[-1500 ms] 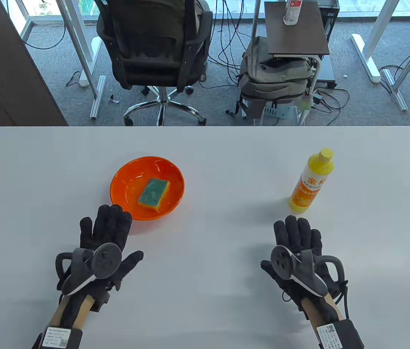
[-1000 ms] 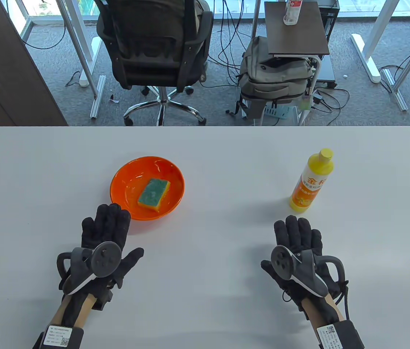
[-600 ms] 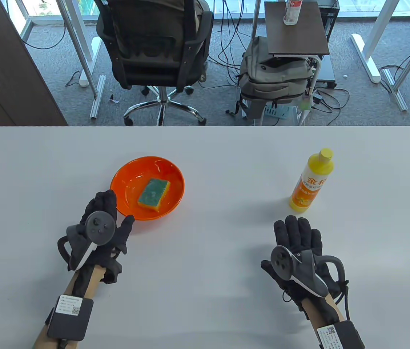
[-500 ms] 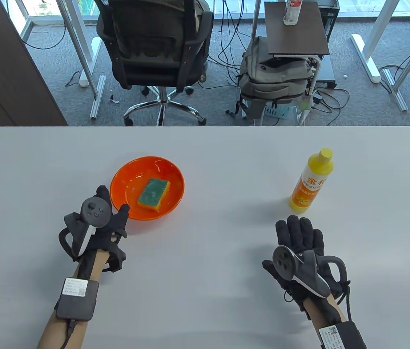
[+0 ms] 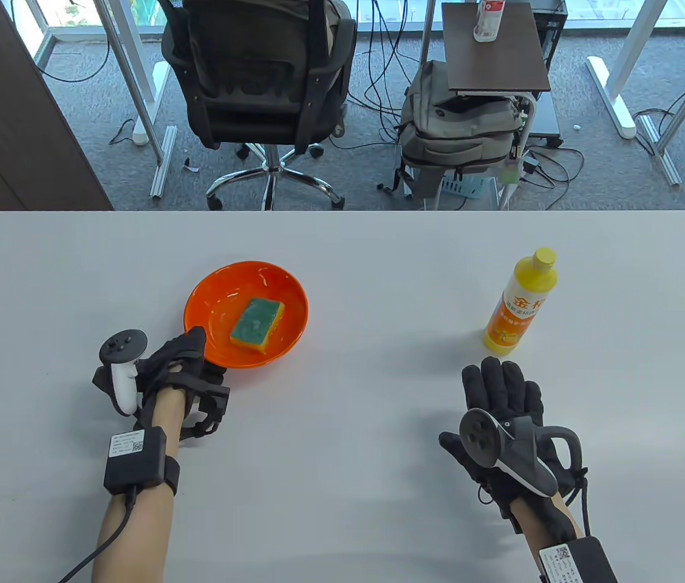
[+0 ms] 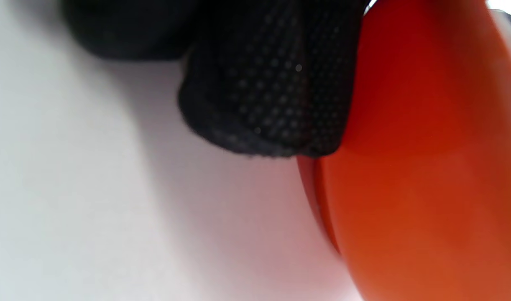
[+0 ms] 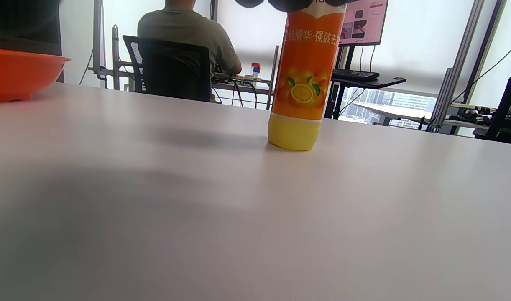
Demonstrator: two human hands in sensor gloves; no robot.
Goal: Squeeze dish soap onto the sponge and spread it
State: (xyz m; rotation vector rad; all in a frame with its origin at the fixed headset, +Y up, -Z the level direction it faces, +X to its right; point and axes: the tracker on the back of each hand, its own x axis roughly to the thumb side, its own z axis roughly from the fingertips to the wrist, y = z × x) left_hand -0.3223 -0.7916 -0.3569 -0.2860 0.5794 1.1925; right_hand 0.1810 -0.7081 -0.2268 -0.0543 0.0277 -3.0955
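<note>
Where the left hand (image 5: 181,370) sits at lower left of the table view, turned on its side, its fingers (image 6: 272,92) lie against the near-left outer wall of the orange bowl (image 5: 209,291); the left wrist view shows a gloved fingertip pressed right up to the orange rim. Whether they truly grip the rim or only touch it I cannot tell. Up and to the right of those fingers, inside the bowl, lies the sponge (image 5: 257,323), green face up, its long axis running from lower left to upper right.

Flat on the table (image 5: 354,425) at lower right, the right hand (image 5: 503,407) has its fingers spread and holds nothing. Just above its fingertips, a little to the right, stands the dish soap bottle (image 5: 520,302), upright and capped (the right wrist view shows its base close ahead, apart from the glove). By my reading the right hand is far nearer the bottle, so the reach is its job.
</note>
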